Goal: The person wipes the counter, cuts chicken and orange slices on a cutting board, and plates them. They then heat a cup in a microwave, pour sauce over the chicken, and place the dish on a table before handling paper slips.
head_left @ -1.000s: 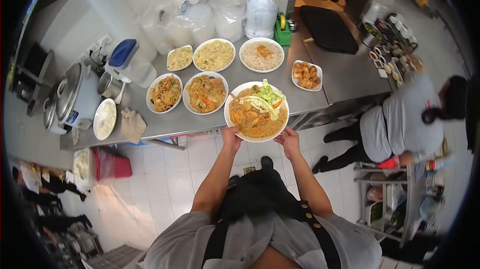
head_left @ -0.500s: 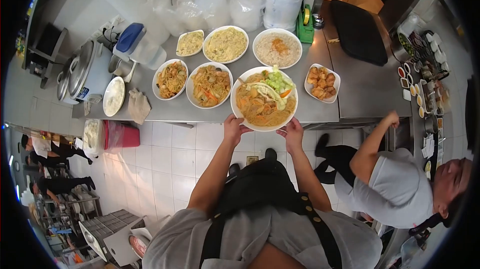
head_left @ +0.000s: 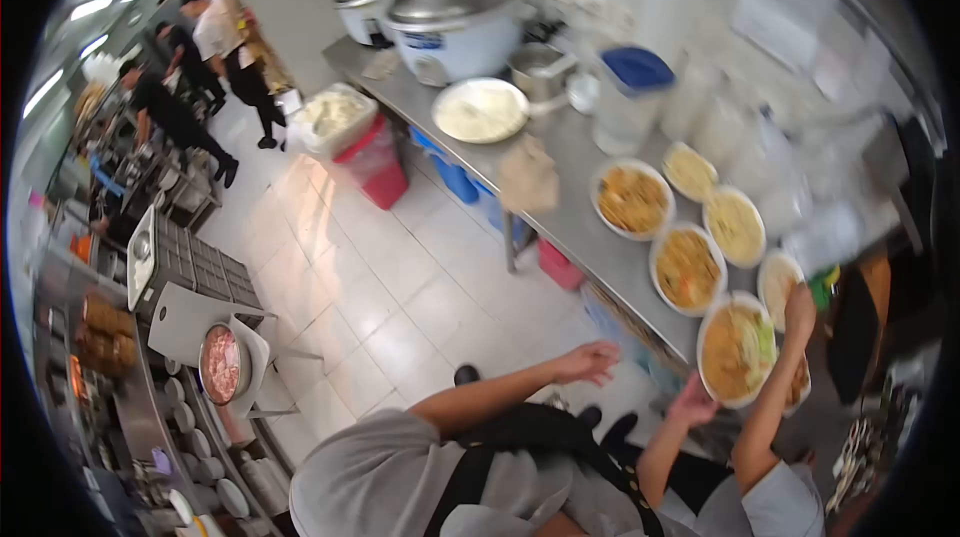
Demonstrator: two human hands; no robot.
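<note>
My left hand (head_left: 588, 362) hangs over the floor left of the noodle plate, fingers apart, holding nothing. My right hand (head_left: 694, 403) is at the near rim of the white plate of noodles with lettuce (head_left: 738, 349); its fingers look spread, though blur hides the exact contact. The plate sits at the table edge. Two bowls of noodles (head_left: 688, 269) (head_left: 633, 199) stand beyond it. A co-worker's hand (head_left: 798, 312) reaches across beside the plate, over the bowl of rice (head_left: 775, 287).
The steel table (head_left: 600, 247) also bears a dish of white food (head_left: 480, 110), a beige cloth (head_left: 528, 174), a blue-lidded jug (head_left: 632, 97) and a rice cooker (head_left: 455, 22). A red bin (head_left: 375, 162) stands on the floor. A white chair (head_left: 190, 322) holds a bowl of raw meat (head_left: 222, 362).
My view has swung left. My left hand has let go of the noodle plate and moved away from it. The co-worker's arm has come in over the bowls.
</note>
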